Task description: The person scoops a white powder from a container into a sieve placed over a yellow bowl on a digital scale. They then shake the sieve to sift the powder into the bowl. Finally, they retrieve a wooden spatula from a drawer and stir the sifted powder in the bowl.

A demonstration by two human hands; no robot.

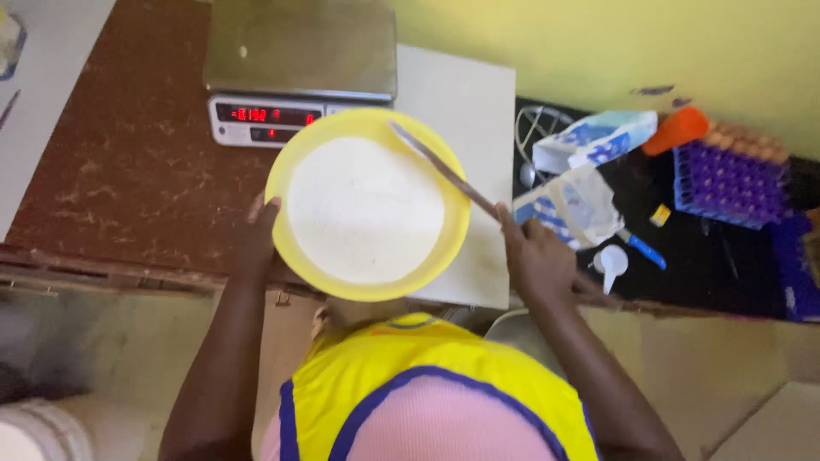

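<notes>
A yellow bowl [369, 126] filled with white flour sits in front of me, over the counter's near edge. My left hand [259, 243] grips the bowl's left rim. My right hand [534, 256] holds the handle of a long knife [444, 171], whose blade reaches up-left across the bowl's upper right rim, just over the flour.
A digital scale [299, 60] with a red display stands behind the bowl on the brown counter [128, 162]. A white board [465, 111] lies under the bowl's right side. To the right are flour bags [589, 141], a white scoop [612, 263], an orange cup [675, 130] and a purple egg tray [730, 183].
</notes>
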